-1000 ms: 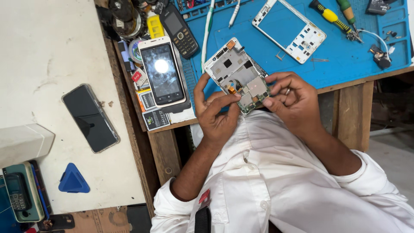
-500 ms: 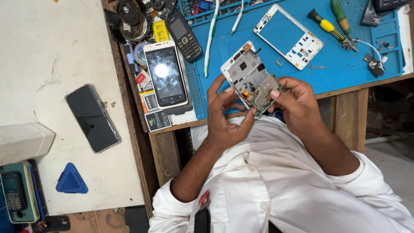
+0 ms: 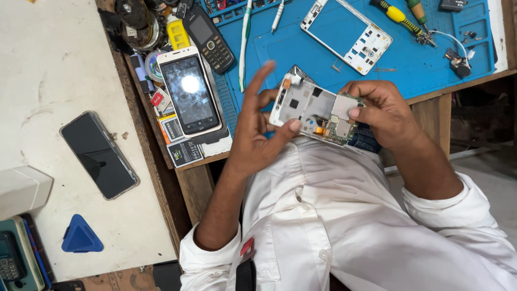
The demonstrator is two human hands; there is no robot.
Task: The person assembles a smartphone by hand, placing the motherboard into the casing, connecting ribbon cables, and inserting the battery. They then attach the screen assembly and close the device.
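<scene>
Head view: both hands hold an opened phone chassis (image 3: 315,112) just above the near edge of the blue work mat (image 3: 301,51), over the person's white shirt. The left hand (image 3: 257,129) has its thumb pressed on the chassis's left end, while the index finger stands raised and blurred and the other fingers curl behind — so this hand is spread, not clamped. The right hand (image 3: 383,110) pinches the right end, thumb on the small circuit board (image 3: 340,116) and fingers wrapped behind it.

The chassis looks light and stiff, a thin white plastic frame with bare electronics and an orange flex strip exposed. By my judgement it is fragile at the board and the flex, so the safest hold is along the plastic side rails, not on the components.

Farther on the mat lies a separate white phone frame (image 3: 347,31) with screwdrivers (image 3: 401,15) to its right. At the mat's left edge a white smartphone (image 3: 189,92) lies face up beside a black keypad phone (image 3: 209,36). On the pale table to the left rest a dark smartphone (image 3: 98,154) and, nearer, a blue triangular pick (image 3: 81,236).
</scene>
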